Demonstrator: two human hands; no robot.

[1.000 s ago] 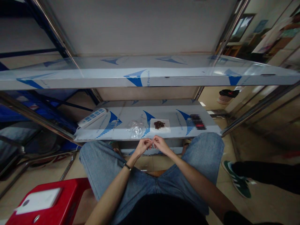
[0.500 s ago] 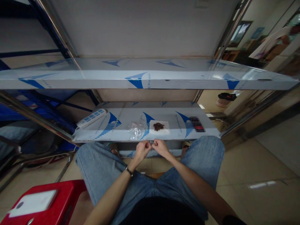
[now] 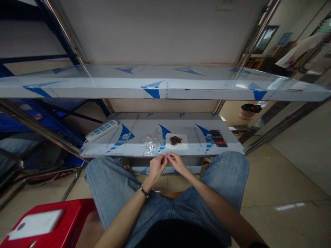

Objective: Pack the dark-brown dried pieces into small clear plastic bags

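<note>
My left hand (image 3: 158, 166) and my right hand (image 3: 177, 162) meet fingertip to fingertip above my lap, just in front of the lower shelf's edge. Both are closed in a pinch; whatever is between the fingers is too small to make out. Just beyond them, a pile of small dark brown pieces (image 3: 176, 140) lies on a white square sheet (image 3: 183, 144). A crumpled clear plastic bag (image 3: 150, 145) rests left of the sheet.
The film-covered lower shelf (image 3: 139, 120) also carries a white power strip (image 3: 102, 131) on the left and a blurred dark object (image 3: 218, 138) on the right. An upper shelf (image 3: 116, 93) crosses above. A red stool (image 3: 74, 210) holding a white phone (image 3: 36, 224) stands at lower left.
My right hand's fingers have shifted slightly, loosening from a tighter fist to a fingertip pinch against the left hand. The things on the shelf have stayed in place.
</note>
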